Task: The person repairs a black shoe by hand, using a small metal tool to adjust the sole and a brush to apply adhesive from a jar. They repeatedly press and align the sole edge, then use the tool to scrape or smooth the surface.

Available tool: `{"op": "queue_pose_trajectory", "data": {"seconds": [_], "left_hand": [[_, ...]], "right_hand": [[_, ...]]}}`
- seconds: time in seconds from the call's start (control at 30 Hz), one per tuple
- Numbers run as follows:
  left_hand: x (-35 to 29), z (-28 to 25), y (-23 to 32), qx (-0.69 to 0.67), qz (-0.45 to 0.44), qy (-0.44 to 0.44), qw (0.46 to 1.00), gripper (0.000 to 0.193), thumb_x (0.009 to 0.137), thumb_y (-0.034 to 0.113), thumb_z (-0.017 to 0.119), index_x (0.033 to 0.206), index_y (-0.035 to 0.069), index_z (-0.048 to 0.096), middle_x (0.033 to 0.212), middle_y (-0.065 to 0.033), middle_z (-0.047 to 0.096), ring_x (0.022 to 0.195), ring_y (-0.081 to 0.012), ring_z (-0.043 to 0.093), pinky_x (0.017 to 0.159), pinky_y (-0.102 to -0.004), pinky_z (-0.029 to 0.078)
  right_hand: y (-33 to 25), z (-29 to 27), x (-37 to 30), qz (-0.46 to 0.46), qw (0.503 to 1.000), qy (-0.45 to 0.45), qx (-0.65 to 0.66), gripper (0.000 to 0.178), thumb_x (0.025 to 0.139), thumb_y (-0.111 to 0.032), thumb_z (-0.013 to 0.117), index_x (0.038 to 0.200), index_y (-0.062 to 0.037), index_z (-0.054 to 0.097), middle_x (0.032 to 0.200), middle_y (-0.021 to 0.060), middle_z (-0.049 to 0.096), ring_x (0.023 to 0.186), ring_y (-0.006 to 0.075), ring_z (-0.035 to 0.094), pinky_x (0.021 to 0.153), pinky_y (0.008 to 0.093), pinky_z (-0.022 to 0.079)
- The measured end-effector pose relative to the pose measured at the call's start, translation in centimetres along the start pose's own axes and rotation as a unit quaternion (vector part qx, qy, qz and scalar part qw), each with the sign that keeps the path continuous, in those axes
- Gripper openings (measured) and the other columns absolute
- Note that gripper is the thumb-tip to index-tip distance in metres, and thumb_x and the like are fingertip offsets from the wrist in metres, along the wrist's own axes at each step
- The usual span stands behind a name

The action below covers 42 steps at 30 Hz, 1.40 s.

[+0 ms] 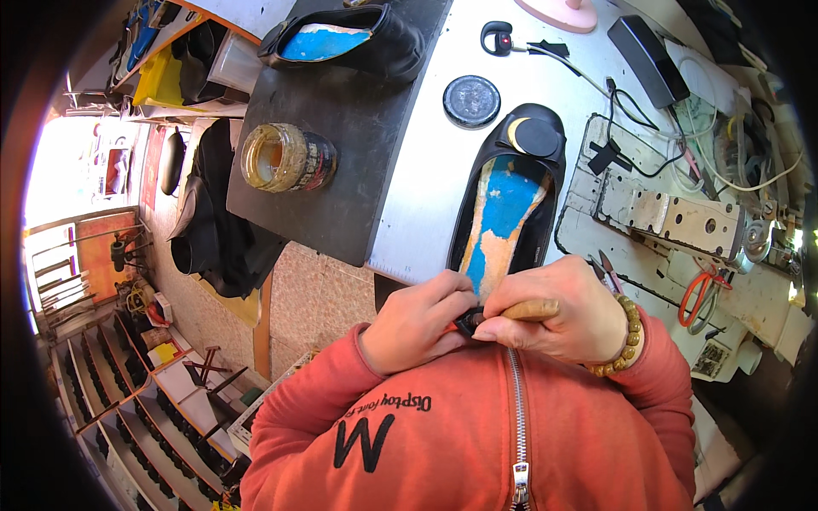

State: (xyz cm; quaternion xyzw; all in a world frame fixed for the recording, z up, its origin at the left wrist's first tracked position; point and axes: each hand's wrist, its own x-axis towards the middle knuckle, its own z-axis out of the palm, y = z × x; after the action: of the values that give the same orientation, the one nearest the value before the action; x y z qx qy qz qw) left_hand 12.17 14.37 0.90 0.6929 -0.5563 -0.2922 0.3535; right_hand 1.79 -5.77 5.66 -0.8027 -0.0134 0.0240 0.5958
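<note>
At the near edge of the white tabletop point(417, 230), a black shoe point(509, 204) with a worn, patchy blue-and-tan insole lies toe outward, its heel end partly hidden by two hands. The left hand point(417, 324) has its fingers bent in, pinching a small dark piece point(467, 322) just beside the heel end; whether that piece belongs to the shoe I cannot tell. The right hand point(558, 311) is curled around a tan handle point(532, 310), thumb meeting the dark piece; a beaded bracelet point(630, 336) circles its wrist. Just beyond the toe lies a round dark lid point(471, 101). To the left, on a dark board point(349, 217), stand an open glass jar point(294, 159) smeared amber and another black shoe point(345, 43). A metal machine arm point(677, 213) lies to the right.
</note>
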Motion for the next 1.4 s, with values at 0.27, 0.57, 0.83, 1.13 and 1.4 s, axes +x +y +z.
{"op": "queue_pose_trajectory", "data": {"seconds": [0.27, 0.57, 0.83, 1.13, 1.4], "left_hand": [[1.1, -0.8, 0.1, -0.071, -0.035, -0.033, 0.996, 0.030, 0.069, 0.010, 0.077, 0.091, 0.002, 0.059, 0.094, -0.0115, 0.052, 0.082, -0.0300, 0.057, 0.070, -0.0365, 0.048], [1.1, -0.6, 0.0, -0.084, -0.027, -0.026, 0.996, 0.030, 0.072, 0.012, 0.078, 0.095, 0.002, 0.062, 0.091, -0.0112, 0.053, 0.079, -0.0280, 0.058, 0.070, -0.0355, 0.049], [1.4, -0.7, -0.6, -0.101, -0.005, -0.040, 0.994, 0.028, 0.072, 0.008, 0.076, 0.095, 0.002, 0.061, 0.093, -0.0125, 0.054, 0.082, -0.0293, 0.058, 0.070, -0.0367, 0.049], [1.1, -0.7, -0.2, -0.104, -0.041, -0.039, 0.993, 0.030, 0.074, 0.010, 0.078, 0.099, 0.002, 0.063, 0.094, -0.0118, 0.056, 0.082, -0.0274, 0.059, 0.071, -0.0346, 0.049], [1.3, 0.0, -0.2, -0.146, -0.012, -0.036, 0.989, 0.027, 0.073, 0.009, 0.077, 0.093, 0.001, 0.061, 0.091, -0.0113, 0.052, 0.081, -0.0276, 0.056, 0.070, -0.0365, 0.047]], "right_hand": [[1.1, 0.2, 0.0, 0.165, 0.948, 0.037, 0.271, 0.017, 0.092, -0.017, 0.066, 0.086, -0.0007, 0.066, 0.069, 0.0021, 0.062, 0.057, 0.0064, 0.049, 0.053, 0.0241, 0.041], [1.6, 0.3, -0.2, 0.161, 0.926, 0.058, 0.336, 0.020, 0.091, -0.015, 0.066, 0.080, 0.0013, 0.066, 0.068, 0.0023, 0.061, 0.062, 0.0090, 0.052, 0.055, 0.0244, 0.041], [1.6, -0.4, 1.3, 0.042, 0.997, -0.036, 0.052, 0.032, 0.086, -0.030, 0.070, 0.068, -0.0046, 0.064, 0.065, 0.0128, 0.060, 0.058, 0.0265, 0.054, 0.053, 0.0352, 0.041], [1.2, 2.2, -1.1, 0.080, 0.972, 0.123, 0.184, 0.018, 0.087, -0.017, 0.070, 0.078, -0.0022, 0.066, 0.068, 0.0069, 0.064, 0.054, 0.0166, 0.058, 0.051, 0.0261, 0.044], [3.5, 1.2, 0.2, 0.061, 0.981, 0.033, 0.181, 0.024, 0.088, -0.023, 0.070, 0.076, -0.0033, 0.063, 0.060, 0.0026, 0.057, 0.051, 0.0131, 0.055, 0.048, 0.0283, 0.041]]}}
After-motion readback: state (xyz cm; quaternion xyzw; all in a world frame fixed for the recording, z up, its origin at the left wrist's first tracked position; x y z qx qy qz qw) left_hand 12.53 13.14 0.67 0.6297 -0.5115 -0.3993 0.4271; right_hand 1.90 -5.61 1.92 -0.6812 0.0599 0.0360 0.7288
